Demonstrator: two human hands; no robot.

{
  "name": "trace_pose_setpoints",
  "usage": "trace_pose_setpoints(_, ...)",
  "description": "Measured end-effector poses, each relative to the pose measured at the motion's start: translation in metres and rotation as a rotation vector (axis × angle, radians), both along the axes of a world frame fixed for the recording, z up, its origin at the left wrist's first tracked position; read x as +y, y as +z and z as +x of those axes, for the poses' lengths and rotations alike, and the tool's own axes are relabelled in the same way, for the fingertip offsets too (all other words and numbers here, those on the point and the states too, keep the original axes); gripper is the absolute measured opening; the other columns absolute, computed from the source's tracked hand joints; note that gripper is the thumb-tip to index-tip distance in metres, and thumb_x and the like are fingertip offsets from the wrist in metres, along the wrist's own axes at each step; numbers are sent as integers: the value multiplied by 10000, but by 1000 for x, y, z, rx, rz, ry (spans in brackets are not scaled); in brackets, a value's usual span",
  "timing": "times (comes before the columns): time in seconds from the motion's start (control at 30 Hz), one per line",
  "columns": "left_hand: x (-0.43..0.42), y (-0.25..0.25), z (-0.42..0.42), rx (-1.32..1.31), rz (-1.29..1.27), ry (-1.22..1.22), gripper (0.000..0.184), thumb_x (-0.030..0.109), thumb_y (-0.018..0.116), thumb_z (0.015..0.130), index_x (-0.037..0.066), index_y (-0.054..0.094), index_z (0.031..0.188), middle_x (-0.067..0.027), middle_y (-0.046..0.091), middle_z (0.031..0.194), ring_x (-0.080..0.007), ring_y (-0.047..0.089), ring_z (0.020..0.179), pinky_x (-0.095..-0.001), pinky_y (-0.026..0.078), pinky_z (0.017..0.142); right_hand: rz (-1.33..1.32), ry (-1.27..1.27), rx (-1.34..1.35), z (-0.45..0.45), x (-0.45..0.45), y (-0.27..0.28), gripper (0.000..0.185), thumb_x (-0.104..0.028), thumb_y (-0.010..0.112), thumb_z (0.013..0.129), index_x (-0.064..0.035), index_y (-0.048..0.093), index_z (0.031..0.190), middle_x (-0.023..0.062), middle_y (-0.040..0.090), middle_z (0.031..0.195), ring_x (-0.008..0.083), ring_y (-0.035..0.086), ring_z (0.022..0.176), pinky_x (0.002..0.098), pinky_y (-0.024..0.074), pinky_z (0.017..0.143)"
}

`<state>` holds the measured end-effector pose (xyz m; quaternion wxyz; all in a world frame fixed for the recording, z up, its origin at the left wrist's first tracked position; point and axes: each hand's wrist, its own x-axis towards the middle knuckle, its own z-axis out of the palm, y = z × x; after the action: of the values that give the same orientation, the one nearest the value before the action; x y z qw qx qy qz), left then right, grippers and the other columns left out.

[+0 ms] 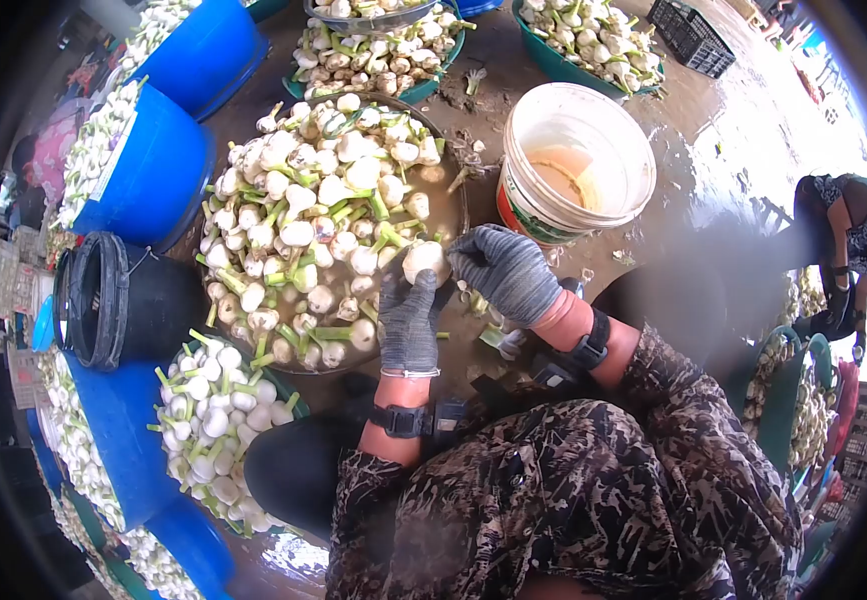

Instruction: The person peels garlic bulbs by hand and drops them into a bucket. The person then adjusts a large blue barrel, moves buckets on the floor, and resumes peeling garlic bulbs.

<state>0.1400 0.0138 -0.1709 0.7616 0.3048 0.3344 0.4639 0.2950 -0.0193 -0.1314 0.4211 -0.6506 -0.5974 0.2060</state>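
My left hand (410, 322), in a grey knit glove, is closed around a pale garlic bulb (422, 260) and holds it over the near edge of a wide basin. Right beside the bulb is my right hand (509, 273), gloved alike, its fingers curled in a pinch; what sits between them, if anything, is hidden. Trimmed garlic bulbs (298, 200) with short green stems are heaped in the wide basin (461, 190), partly in murky water.
A white bucket (628, 180) stands on the wet floor beyond my right hand. To the left are a black bucket (153, 300) and blue tubs (148, 165) of garlic. Near my knee sits a heap of cleaned bulbs (218, 425). Another person (843, 230) bends at the far right.
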Motion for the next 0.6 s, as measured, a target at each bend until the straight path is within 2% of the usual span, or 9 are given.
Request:
trace_pose_setpoints(0.07,1,-8,-1,175,118,24,471,125,646,914,87,440,1336,-118,518,1286,-239,540,1152,-401,549,915,-6,-19,-50,-3,0,-1,107,-123,694,823,-28,661,859,146,648,783,311,630,690,365,506,632)
trace_pose_setpoints(0.2,1,-22,-2,343,204,-14,469,119,642,916,87,439,1337,-115,514,1296,-244,532,1166,-403,547,919,24,-120,-166,-10,3,-10,109,-122,673,817,-33,613,798,175,636,773,338,614,685,377,499,620)
trace_pose_setpoints(0.23,-2,-19,-1,279,225,-7,460,125,636,921,82,440,1335,-118,519,1291,-251,541,1155,-406,544,923,20,-126,-166,-8,5,-11,109,-122,673,817,-33,613,798,175,636,773,338,614,685,377,499,620)
trace_pose_setpoints(0.33,-10,6,0,59,142,-49,441,135,625,930,71,449,1330,-128,533,1278,-271,557,1139,-421,535,936,-178,-183,238,7,15,-26,188,-214,659,809,-30,622,811,191,646,750,380,632,728,428,515,678)
trace_pose_setpoints(0.37,-11,13,-1,-94,38,-90,430,138,620,934,65,457,1326,-137,541,1270,-285,564,1132,-432,530,946,-134,-234,142,21,18,-35,189,-229,667,809,-43,643,834,193,654,754,375,640,727,422,520,680)
trace_pose_setpoints(0.43,-9,5,-12,-128,-7,-126,399,177,592,954,56,476,1316,-156,558,1255,-312,583,1110,-462,522,952,-218,-320,-152,52,23,-47,181,-221,665,822,-52,664,886,189,670,818,362,648,774,407,523,721)
trace_pose_setpoints(0.5,-2,2,-21,-308,-136,-167,373,207,552,975,60,488,1312,-165,567,1246,-328,599,1083,-486,521,944,-140,-307,-104,63,16,-44,173,-214,663,828,-59,669,904,173,675,847,350,647,812,411,518,741)
trace_pose_setpoints(0.57,2,-5,-24,-285,-115,-132,365,230,530,983,71,493,1310,-169,566,1250,-329,605,1067,-505,515,940,-72,-286,-55,58,12,-38,167,-207,661,834,-66,675,922,156,680,876,339,647,849,415,513,760)
trace_pose_setpoints(0.6,4,-8,-27,-310,-106,-164,384,241,551,972,64,490,1308,-168,561,1250,-324,595,1075,-501,506,946,129,-152,-96,45,8,-11,173,-208,666,827,-73,678,933,139,680,893,328,639,867,412,506,777)
